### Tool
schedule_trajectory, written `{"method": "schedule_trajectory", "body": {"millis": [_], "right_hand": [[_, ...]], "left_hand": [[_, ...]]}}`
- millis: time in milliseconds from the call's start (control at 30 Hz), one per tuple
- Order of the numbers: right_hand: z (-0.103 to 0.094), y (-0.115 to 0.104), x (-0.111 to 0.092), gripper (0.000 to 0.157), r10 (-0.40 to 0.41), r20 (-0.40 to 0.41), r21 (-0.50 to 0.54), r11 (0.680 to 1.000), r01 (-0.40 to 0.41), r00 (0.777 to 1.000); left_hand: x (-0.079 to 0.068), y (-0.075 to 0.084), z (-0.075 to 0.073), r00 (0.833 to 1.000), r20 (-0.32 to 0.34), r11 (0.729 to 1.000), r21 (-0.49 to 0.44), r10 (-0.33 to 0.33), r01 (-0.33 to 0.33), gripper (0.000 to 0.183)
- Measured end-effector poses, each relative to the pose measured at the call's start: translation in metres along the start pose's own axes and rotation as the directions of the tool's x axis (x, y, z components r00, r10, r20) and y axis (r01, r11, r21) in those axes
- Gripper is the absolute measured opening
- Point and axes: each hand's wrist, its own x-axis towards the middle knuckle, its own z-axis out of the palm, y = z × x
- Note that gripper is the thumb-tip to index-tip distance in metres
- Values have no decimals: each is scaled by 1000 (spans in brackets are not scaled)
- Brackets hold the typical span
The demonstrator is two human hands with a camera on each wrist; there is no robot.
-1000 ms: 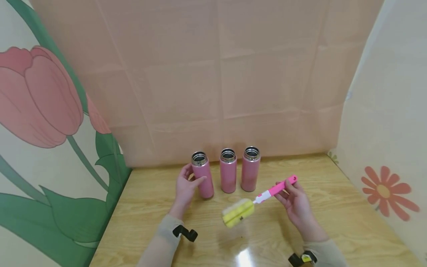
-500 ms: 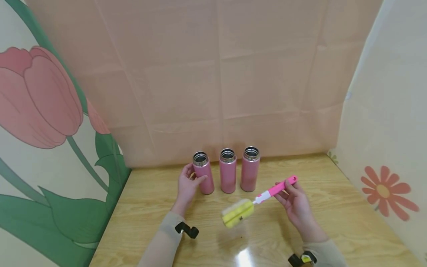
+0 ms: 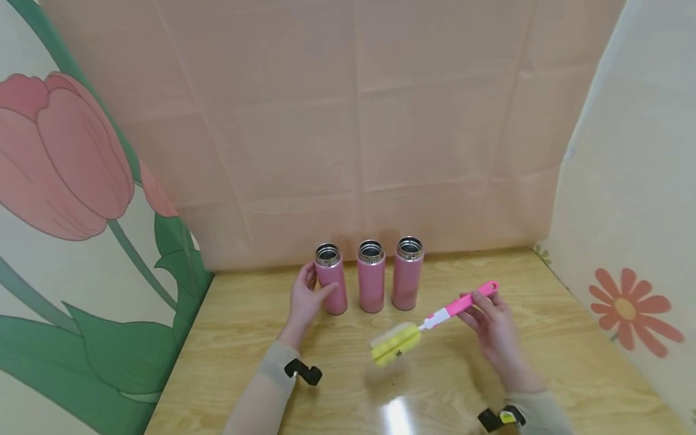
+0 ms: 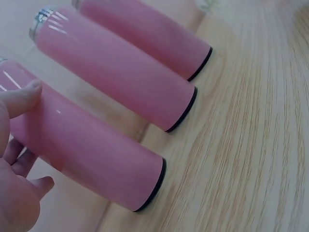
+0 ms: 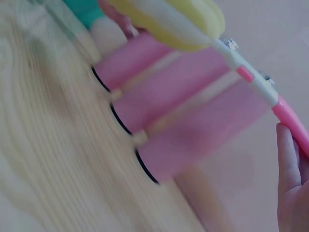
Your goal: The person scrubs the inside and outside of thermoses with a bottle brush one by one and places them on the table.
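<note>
Three pink metal bottles without lids stand upright in a row near the table's back edge. My left hand [image 3: 306, 300] holds the leftmost bottle [image 3: 333, 281], thumb across its front and fingers behind it. Beside it are the middle bottle [image 3: 371, 281] and the right bottle [image 3: 407, 281]. In the right half of the head view, my right hand [image 3: 493, 329] grips the pink handle of a bottle brush [image 3: 435, 319]. The brush's yellow sponge head [image 3: 395, 345] points left and down, over the table in front of the bottles. In the left wrist view the held bottle [image 4: 91, 150] shows its black base on the wood.
The wooden table [image 3: 244, 338] meets a peach cloth backdrop [image 3: 293, 151] right behind the bottles. A wall with a painted tulip [image 3: 81, 151] borders the left side; another with a red flower [image 3: 625, 311] borders the right. Each wrist carries a black camera mount [image 3: 302, 371].
My left hand has shifted the leftmost bottle slightly right and back, closer to the middle one. My right hand has moved a little right with the brush.
</note>
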Motion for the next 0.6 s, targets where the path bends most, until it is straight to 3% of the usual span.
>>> {"method": "schedule_trajectory", "body": {"millis": [267, 600], "right_hand": [[-28, -35, 7, 7, -71, -95, -9, 997, 70, 993], [-59, -54, 21, 4, 46, -114, -103, 993, -58, 992]], "left_hand": [[-6, 5, -16, 996, 70, 997, 53, 54, -58, 90], [-17, 2, -33, 992, 71, 995, 5, 102, -103, 93]]}}
